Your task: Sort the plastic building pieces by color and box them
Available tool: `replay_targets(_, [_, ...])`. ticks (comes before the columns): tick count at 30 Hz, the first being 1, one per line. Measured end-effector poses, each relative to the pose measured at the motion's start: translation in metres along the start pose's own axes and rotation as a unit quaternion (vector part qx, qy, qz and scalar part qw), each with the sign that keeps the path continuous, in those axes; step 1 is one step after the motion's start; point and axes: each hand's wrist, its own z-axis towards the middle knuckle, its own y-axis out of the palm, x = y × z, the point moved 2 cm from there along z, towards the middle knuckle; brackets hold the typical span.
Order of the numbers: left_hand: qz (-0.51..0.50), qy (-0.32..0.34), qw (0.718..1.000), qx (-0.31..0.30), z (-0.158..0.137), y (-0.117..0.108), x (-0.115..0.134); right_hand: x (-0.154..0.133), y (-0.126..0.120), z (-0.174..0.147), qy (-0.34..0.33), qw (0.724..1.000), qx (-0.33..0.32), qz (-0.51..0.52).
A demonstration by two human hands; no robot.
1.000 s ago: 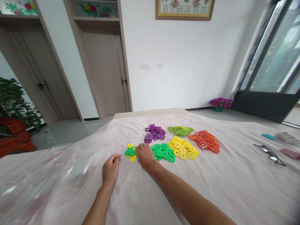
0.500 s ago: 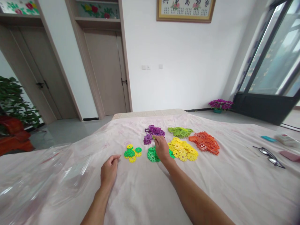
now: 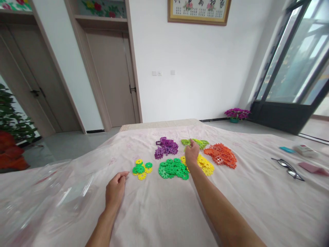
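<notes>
My left hand [image 3: 115, 188] rests on the cloth with its fingers curled together, and nothing shows in them. Just right of it lies a small mixed cluster of green and yellow flower-shaped plastic discs [image 3: 140, 168]. My right hand [image 3: 192, 152] reaches over the yellow disc pile [image 3: 207, 166] to the lime-green pieces [image 3: 203, 142]. Its fingers are closed at that pile, and what they hold is hidden. Left of this hand are a green disc pile [image 3: 173, 168] and purple square pieces [image 3: 167, 146]. Orange pieces [image 3: 223, 155] are heaped to the right.
A pale patterned cloth [image 3: 154, 212] covers the surface. Clear plastic packaging [image 3: 56, 192] lies at the left. On the right are eyeglasses [image 3: 288, 168], a blue item [image 3: 287, 150], a whitish pack [image 3: 305, 151] and a dusty-pink item [image 3: 312, 168].
My right hand has moved right, from the purple pieces, where a lime-green piece showed at its fingertips, to the lime-green pile. My left hand stays put. The view has shifted slightly.
</notes>
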Motion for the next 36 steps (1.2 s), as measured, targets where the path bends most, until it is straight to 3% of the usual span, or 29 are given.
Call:
replay_targets(3, [-0.011, -0.001, 1.000, -0.002, 0.000, 0.001, -0.001, -0.022, 0.005, -0.033, -0.068, 0.996, -0.055, 0.015])
replay_targets(6, [-0.013, 0.001, 1.000, 0.001, 0.000, 0.002, -0.001, -0.056, 0.014, -0.074, -0.161, 0.967, -0.196, 0.029])
replay_targets(10, [-0.008, 0.000, 1.000, -0.001, -0.001, 0.001, 0.001, -0.096, 0.023, -0.134, -0.273, 0.887, -0.373, -0.008])
replay_targets(12, [-0.005, 0.003, 1.000, 0.000, -0.001, 0.000, 0.002, -0.107, 0.027, -0.157, -0.321, 0.848, -0.419, -0.032])
replay_targets(14, [-0.002, 0.006, 1.000, 0.004, -0.002, -0.001, 0.004, -0.110, 0.030, -0.171, -0.357, 0.828, -0.428, -0.066])
replay_targets(16, [0.001, 0.006, 1.000, 0.008, -0.002, -0.001, 0.005, -0.108, 0.032, -0.175, -0.365, 0.826, -0.414, -0.117])
replay_targets(20, [0.001, 0.004, 1.000, 0.010, -0.001, 0.001, 0.003, -0.105, 0.033, -0.173, -0.341, 0.812, -0.435, -0.186])
replay_targets(28, [0.005, 0.010, 1.000, 0.005, -0.002, 0.000, 0.004, -0.110, 0.025, -0.166, -0.328, 0.799, -0.449, -0.229])
replay_targets(32, [0.005, 0.013, 1.000, 0.009, -0.002, 0.000, 0.005, -0.105, 0.025, -0.165, -0.320, 0.806, -0.448, -0.220])
replay_targets(36, [0.002, 0.011, 1.000, 0.008, -0.002, 0.000, 0.003, -0.102, 0.027, -0.163, -0.300, 0.832, -0.423, -0.197])
